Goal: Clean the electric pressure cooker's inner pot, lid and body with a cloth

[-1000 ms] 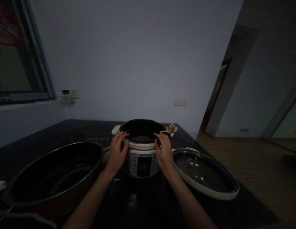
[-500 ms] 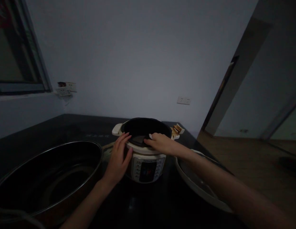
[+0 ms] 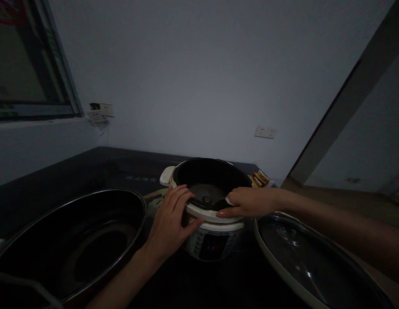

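A white electric pressure cooker [image 3: 213, 251] stands before me without its lid on, and its dark inner pot [image 3: 215, 169] shows a round spot at the bottom. At its near left rim my left hand [image 3: 172, 214] grips with fingertips over the edge and thumb outside. My right hand [image 3: 251, 202] is closed at the near right rim, with its fingers partly inside the pot. A small white bit shows at the right fingers; I cannot make out what it is.
A large dark pan [image 3: 99, 249] sits at the left on the black counter [image 3: 122, 165]. To the right lies a glass lid [image 3: 310, 253] with a pale rim. Wall sockets [image 3: 265, 131] are behind. A small brown-and-white item [image 3: 261, 178] is at the cooker's right side.
My right hand has shifted from inside the pot to its near right rim, thumb now over the edge. My left hand still holds the rim. The view has turned slightly left.
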Available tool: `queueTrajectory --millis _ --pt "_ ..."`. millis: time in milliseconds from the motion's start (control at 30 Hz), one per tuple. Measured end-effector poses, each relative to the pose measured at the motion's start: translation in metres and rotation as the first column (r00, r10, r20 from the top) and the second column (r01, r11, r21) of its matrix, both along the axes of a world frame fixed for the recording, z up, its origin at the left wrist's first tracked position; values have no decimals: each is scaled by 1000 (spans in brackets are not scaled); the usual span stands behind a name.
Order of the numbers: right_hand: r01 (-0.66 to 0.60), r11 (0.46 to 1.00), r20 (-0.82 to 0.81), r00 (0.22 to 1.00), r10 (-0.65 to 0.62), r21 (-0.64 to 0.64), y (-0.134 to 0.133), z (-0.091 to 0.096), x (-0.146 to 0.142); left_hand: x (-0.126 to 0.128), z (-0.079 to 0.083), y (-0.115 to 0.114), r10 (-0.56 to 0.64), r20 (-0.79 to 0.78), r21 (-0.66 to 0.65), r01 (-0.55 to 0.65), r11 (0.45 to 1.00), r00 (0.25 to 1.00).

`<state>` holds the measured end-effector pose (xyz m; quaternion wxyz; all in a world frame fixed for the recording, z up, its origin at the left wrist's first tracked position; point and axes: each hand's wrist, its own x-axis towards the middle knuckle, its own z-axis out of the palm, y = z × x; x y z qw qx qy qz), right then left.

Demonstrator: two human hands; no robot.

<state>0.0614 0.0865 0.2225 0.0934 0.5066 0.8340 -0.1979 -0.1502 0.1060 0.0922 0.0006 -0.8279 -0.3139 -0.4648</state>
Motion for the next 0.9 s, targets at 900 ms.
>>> queueTrajectory --millis 900 --pt "108 725 -547 583 -601 -681 18 -18 -26 -19 -22 -23 62 124 -128 -46 991 990"
